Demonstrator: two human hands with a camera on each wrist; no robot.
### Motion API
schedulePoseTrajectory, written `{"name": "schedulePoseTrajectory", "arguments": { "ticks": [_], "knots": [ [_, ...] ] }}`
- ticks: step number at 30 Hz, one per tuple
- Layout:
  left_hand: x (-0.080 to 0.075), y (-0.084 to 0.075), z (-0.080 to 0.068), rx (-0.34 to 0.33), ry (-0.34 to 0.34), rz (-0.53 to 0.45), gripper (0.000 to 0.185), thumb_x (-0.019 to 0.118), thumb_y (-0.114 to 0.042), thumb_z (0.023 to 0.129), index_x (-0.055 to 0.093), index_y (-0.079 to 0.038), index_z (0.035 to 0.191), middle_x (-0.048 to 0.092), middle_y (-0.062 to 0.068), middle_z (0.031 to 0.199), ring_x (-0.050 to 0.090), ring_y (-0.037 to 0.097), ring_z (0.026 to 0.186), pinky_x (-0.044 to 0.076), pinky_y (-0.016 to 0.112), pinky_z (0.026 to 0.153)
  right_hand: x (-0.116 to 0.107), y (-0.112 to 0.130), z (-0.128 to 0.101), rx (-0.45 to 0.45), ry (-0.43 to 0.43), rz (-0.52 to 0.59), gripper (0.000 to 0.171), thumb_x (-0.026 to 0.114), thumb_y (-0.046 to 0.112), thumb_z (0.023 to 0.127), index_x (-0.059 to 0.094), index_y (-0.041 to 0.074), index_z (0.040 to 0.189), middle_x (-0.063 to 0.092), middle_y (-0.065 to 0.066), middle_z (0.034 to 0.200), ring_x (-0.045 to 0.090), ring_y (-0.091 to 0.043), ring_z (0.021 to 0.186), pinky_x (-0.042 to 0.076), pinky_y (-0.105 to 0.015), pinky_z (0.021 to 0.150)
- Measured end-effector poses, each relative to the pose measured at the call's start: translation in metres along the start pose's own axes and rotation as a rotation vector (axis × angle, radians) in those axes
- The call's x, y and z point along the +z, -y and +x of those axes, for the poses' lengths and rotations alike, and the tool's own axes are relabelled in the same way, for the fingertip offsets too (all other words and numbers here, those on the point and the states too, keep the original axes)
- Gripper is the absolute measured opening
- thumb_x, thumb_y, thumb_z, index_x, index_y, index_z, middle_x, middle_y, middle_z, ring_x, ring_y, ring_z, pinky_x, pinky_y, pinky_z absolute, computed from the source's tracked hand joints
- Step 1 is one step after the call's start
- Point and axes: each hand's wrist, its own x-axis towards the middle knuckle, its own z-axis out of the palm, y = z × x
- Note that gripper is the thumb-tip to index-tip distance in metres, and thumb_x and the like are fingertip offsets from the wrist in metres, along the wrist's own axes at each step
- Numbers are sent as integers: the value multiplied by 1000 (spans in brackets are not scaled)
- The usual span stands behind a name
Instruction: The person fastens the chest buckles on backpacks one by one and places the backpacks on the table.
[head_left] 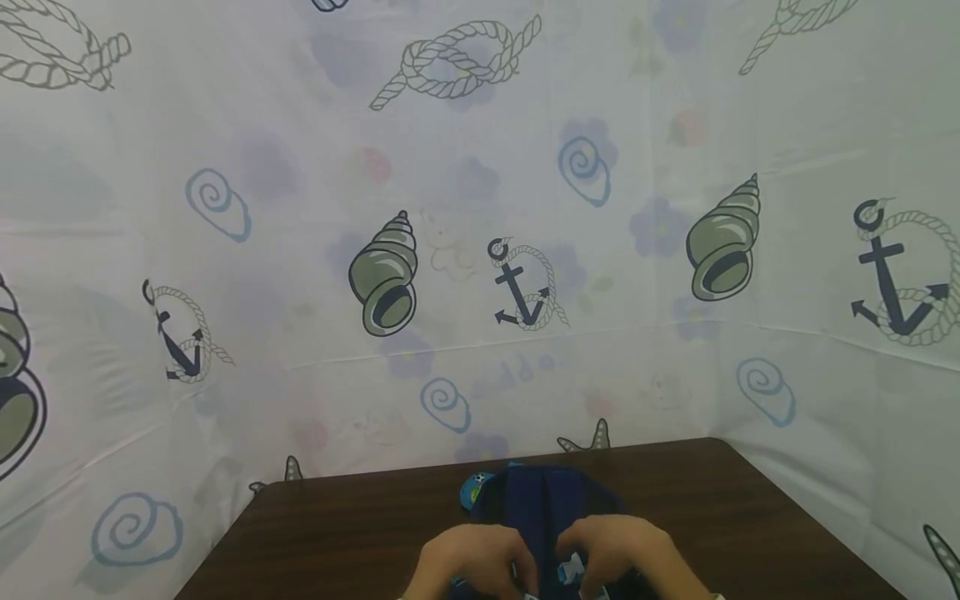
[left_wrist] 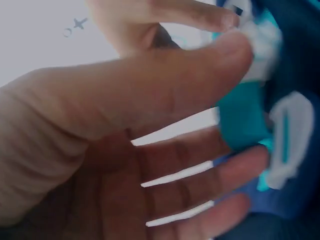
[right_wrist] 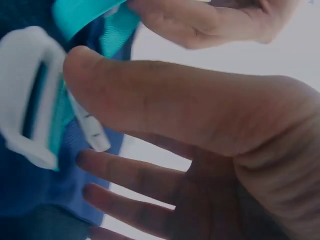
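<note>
On the dark table lies a navy blue backpack (head_left: 542, 504) with teal straps and white plastic buckles. My left hand (head_left: 483, 557) is at its near part, thumb and fingers pinching a teal strap (left_wrist: 242, 115) beside a blurred white buckle (left_wrist: 267, 45). Opposite it, my right hand (head_left: 618, 550) pinches a small white buckle piece (right_wrist: 92, 131) between thumb and fingers. A larger white strap buckle (right_wrist: 25, 95) lies against the navy fabric just past the right thumb. In the head view, the hands' undersides and most of the straps are hidden.
A small blue round thing with a ball print (head_left: 472, 490) sits at the backpack's far left. The brown tabletop (head_left: 337, 533) extends to both sides. Behind and beside it hangs a white curtain (head_left: 480, 367) printed with shells, anchors and ropes.
</note>
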Motion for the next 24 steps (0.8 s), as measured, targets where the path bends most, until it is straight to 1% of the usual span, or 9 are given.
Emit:
{"name": "schedulePoseTrajectory", "arguments": {
  "ticks": [2, 5, 7, 10, 14, 18, 20, 22, 24],
  "knots": [
    [3, 4, 3, -31, -24, -22, 4, 73, -10, 86, 77, -11, 88, 67, -16, 79, 58, -4, 71, 51, 18, 66, 4, -1, 3, -2, -9, 1, 29, 81, 11, 77, 69, 21, 102, 66, 11, 100, 61, -9, 91, 55, -34, 80],
    [3, 14, 5, -32, -35, -127, 8, 71, -10, 87, 73, -6, 80, 62, -14, 71, 53, -1, 63, 48, 18, 60, 8, -3, 5, -37, -40, 1, 24, 79, 9, 74, 67, 19, 93, 63, 11, 88, 57, -6, 78, 52, -28, 70],
    [0, 20, 5, 0, -32, -201, 11, 69, -12, 89, 71, -4, 81, 61, -12, 70, 52, 0, 61, 47, 18, 58, 8, -4, 6, -49, -55, -8, 23, 79, 8, 73, 66, 18, 90, 61, 11, 83, 55, -4, 73, 50, -26, 66],
    [-5, 27, 4, 58, -53, -261, 15, 64, -15, 93, 68, -4, 85, 61, -10, 72, 55, 2, 61, 47, 18, 57, 5, -6, 7, -49, -54, -13, 23, 79, 7, 74, 67, 17, 90, 61, 11, 81, 55, -4, 72, 50, -25, 66],
    [-11, 34, 0, 79, -132, -369, 16, 59, -17, 98, 65, -4, 91, 66, -4, 77, 61, 7, 64, 48, 21, 57, 1, -11, 8, -20, -26, 36, 25, 78, 4, 74, 69, 17, 94, 62, 8, 80, 56, -7, 72, 51, -27, 67],
    [-16, 40, -4, 75, -258, -529, 17, 57, -20, 101, 60, -3, 96, 64, 1, 81, 59, 13, 68, 49, 26, 62, -1, -22, 10, 13, -14, 100, 25, 76, 1, 76, 68, 17, 92, 61, 6, 81, 56, -11, 74, 50, -31, 68],
    [-18, 43, -5, 76, -318, -585, 20, 56, -22, 102, 59, -3, 99, 61, 2, 83, 57, 15, 70, 49, 28, 65, -1, -27, 11, -18, -13, 134, 21, 75, 1, 77, 68, 17, 89, 61, 6, 80, 56, -12, 74, 49, -30, 67],
    [-20, 45, -6, 75, -357, -619, 22, 55, -23, 102, 57, -2, 100, 59, 2, 83, 55, 15, 71, 48, 29, 66, 2, -31, 14, -92, -10, 167, 14, 75, 5, 80, 69, 15, 87, 63, 7, 80, 56, -9, 73, 49, -28, 66],
    [-22, 47, -7, 70, -383, -607, 22, 55, -23, 102, 58, -2, 100, 58, 2, 83, 54, 15, 70, 47, 28, 66, 5, -31, 19, -178, 5, 218, 8, 74, 9, 82, 70, 13, 88, 65, 7, 81, 58, -7, 73, 49, -25, 66]
  ]
}}
